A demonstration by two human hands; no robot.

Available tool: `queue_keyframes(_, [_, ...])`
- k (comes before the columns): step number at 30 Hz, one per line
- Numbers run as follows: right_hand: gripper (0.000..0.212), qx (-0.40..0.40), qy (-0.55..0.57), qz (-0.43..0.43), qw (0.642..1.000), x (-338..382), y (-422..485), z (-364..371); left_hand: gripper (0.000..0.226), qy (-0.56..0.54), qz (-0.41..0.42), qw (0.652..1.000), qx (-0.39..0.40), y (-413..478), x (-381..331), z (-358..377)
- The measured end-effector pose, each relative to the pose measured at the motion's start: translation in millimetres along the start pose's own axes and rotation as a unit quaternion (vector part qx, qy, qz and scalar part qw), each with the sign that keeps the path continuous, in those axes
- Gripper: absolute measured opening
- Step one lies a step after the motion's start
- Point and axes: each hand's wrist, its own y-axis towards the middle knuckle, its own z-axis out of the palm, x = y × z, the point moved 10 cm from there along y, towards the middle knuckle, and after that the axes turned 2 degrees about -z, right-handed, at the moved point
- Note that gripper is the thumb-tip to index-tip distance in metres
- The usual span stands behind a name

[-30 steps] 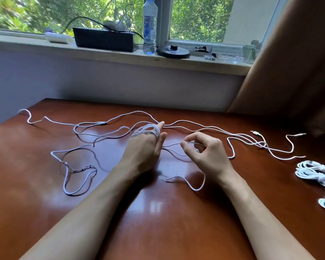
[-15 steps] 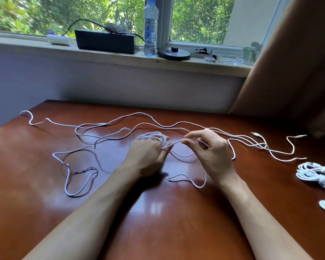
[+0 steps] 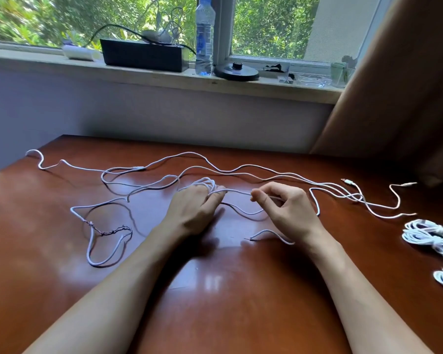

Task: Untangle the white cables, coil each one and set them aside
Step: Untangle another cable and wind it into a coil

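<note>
Head view: A person's two bare forearms reach from 6 o'clock across a polished reddish-brown counter point(image 3: 215, 302), where loose white cables point(image 3: 241, 170) sprawl from 9 o'clock to 3 o'clock. The left hand point(image 3: 192, 210), knuckles up near the centre of the counter, has its fingers curled through a small coil point(image 3: 205, 182) of cable wound round them. A short strand point(image 3: 237, 192) runs from that coil toward 3 o'clock to the right hand point(image 3: 289, 210), which pinches it between thumb and forefinger, the other fingers loosely bent. A cut cable end point(image 3: 266, 232) lies on the counter just at 7 o'clock of the right wrist. At 8 o'clock of the left hand, one cable forms a heart-like loop with a frayed, twisted stretch point(image 3: 105, 231) where dark wire shows. Two plug ends point(image 3: 349, 182) rest toward 2 o'clock of the right hand. Two coiled bundles point(image 3: 430, 238) of white cable lie at the counter's 4 o'clock edge, well apart from the hands and partly cut off by the frame. Beyond the counter at 12 o'clock, a windowsill point(image 3: 164, 77) carries a black box point(image 3: 142, 54) and an upright water bottle point(image 3: 204, 39); a brown curtain point(image 3: 407, 85) hangs at 2 o'clock.
</note>
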Motion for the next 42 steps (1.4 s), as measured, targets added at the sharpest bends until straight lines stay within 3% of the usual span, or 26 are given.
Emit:
queue_keyframes(3, [0.014, -0.011, 0.054, -0.004, 0.998, 2.9, 1.7, -2.7, 0.04, 0.028, 0.036, 0.999, -0.01, -3.8, -12.7, -2.3])
queue_keyframes(8, [0.015, -0.06, 0.02, -0.015, 0.998, -1.2, 2.1, -7.7, 0.06, 0.048, 0.094, 0.994, 0.006, -4.0, -33.2, 14.5])
queue_keyframes(11, [0.015, -0.077, -0.01, -0.029, 0.997, 1.7, 2.5, -9.8, 0.087, 0.048, 0.113, 0.991, 0.055, -3.1, -33.7, 32.4])
queue_keyframes(13, [0.01, -0.089, -0.024, -0.021, 0.995, 0.0, 2.2, -12.6, 0.089, 0.039, 0.138, 0.989, 0.034, -5.2, -41.1, 26.5])
queue_keyframes(15, [0.007, -0.107, -0.04, 0.007, 0.993, -7.4, 1.4, -17.6, 0.089, 0.007, 0.155, 0.988, 0.001, -7.8, -49.2, 15.5])
queue_keyframes(18, [0.022, -0.117, -0.047, 0.044, 0.991, -20.4, 0.3, -22.3, 0.087, -0.064, 0.164, 0.984, -0.033, -12.0, -51.9, 5.6])
queue_keyframes(21, [0.026, -0.11, -0.048, 0.063, 0.991, -28.1, 0.8, -21.0, 0.074, -0.235, 0.09, 0.968, -0.014, -8.1, -39.9, 6.9])
queue_keyframes(23, [0.026, -0.096, -0.041, 0.062, 0.993, -28.8, 1.2, -17.8, 0.076, -0.429, -0.002, 0.903, 0.021, -4.3, -32.6, 16.8])
queue_keyframes(25, [0.022, -0.079, -0.038, 0.051, 0.995, -26.1, 1.9, -13.6, 0.084, -0.548, -0.057, 0.834, 0.034, -0.7, -28.0, 23.5])
queue_keyframes(29, [0.018, -0.049, -0.007, 0.029, 0.998, -20.0, 3.4, -3.9, 0.087, -0.633, -0.088, 0.767, 0.053, 6.5, -16.6, 31.9])
queue_keyframes(39, [0.014, -0.015, -0.062, 0.057, 0.996, -30.4, 1.6, -0.6, 0.072, -0.83, -0.158, 0.533, 0.041, 6.4, -4.7, 33.3])
queue_keyframes(42, [0.01, -0.008, -0.054, 0.079, 0.995, -35.2, 1.2, 1.2, 0.066, -0.855, -0.16, 0.492, 0.03, 6.6, -1.6, 29.7])
